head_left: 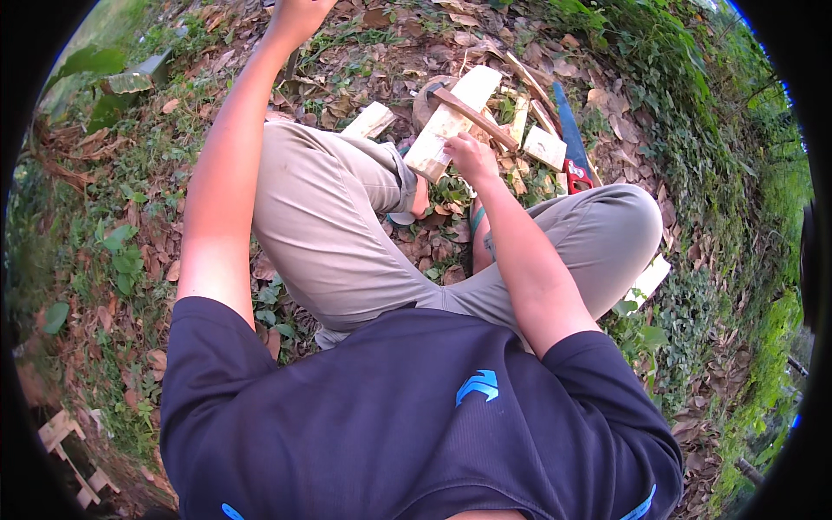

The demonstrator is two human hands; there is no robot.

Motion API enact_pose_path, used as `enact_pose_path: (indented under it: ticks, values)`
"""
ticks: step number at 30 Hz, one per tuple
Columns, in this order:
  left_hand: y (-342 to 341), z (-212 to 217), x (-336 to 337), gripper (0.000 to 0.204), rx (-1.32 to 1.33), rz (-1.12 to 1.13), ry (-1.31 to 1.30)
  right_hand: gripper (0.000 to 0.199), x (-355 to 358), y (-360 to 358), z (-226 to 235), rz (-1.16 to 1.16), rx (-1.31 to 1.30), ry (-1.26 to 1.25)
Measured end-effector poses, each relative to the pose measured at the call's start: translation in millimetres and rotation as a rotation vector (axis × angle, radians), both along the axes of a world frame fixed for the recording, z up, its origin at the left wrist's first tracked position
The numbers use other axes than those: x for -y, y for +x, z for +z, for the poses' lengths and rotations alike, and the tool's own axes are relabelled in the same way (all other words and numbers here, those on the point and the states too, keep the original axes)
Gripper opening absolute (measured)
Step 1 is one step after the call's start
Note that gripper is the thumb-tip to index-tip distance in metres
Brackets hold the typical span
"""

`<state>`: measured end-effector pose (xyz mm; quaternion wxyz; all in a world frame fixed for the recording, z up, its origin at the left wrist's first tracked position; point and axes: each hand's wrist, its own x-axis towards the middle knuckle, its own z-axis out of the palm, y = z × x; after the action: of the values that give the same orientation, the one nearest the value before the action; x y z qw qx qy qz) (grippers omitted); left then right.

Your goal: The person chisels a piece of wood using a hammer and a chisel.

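Note:
Beyond my knees, a pale wooden board slants away from me. My right hand is at its near right part, fingers bent and pressed together; whatever they pinch is too small to make out. Across the board lies a hammer with a wooden handle, its dark head toward the left. My left arm stretches far forward, and my left hand is cut off by the top edge, so its fingers are hidden. A dark, narrow thing shows just below that hand; its kind is unclear.
A saw with a blue blade and a red handle lies right of the board. Nearby are a short wood block, another block and several offcuts. Dry leaves and green plants cover the ground.

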<state>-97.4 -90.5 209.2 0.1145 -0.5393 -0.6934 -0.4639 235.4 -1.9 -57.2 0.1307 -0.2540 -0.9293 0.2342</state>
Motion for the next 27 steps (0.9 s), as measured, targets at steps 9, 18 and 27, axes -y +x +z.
enact_pose_path:
  ticks: [9, 18, 27]
  values:
    - [4.8, -1.1, -6.0, 0.015, -0.016, 0.003, -0.013, 0.015, 2.0, -9.2, -10.1, -0.007, 0.198, 0.146]
    - [-26.0, -18.3, -7.1, 0.022, -0.012, -0.023, -0.077, 0.014, -10.6, -6.1, -3.9, 0.124, 0.124, -0.006]
    - [-14.3, -3.2, 11.7, 0.015, 0.007, -0.005, -0.068, 0.02, 11.7, -10.6, 43.4, -0.223, 0.406, -0.238]
